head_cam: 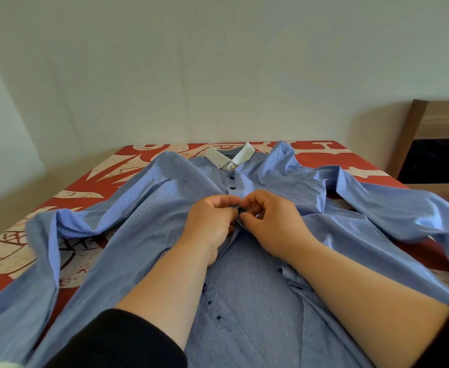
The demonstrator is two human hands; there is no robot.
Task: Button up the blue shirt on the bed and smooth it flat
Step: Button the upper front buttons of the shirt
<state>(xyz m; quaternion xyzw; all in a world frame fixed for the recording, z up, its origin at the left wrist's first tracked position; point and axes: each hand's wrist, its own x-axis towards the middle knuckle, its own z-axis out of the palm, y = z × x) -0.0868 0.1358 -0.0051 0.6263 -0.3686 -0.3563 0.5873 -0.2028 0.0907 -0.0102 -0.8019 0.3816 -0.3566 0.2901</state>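
Observation:
The blue shirt (143, 208) lies face up on the bed, white collar (230, 155) at the far end and sleeves spread to both sides. Two dark buttons below the collar sit fastened. My left hand (212, 221) pinches the placket edge at chest height. My right hand (273, 221) pinches the opposite edge, and a dark button (240, 210) shows between the fingertips of both hands. Below my hands the front lies open, with several dark buttons (209, 302) along the left edge.
The bed cover (85, 187) is red with a cream pattern and meets a pale wall at its far edge. A brown wooden headboard or cabinet (435, 144) stands at the right. The right sleeve (393, 205) lies rumpled near the bed's right edge.

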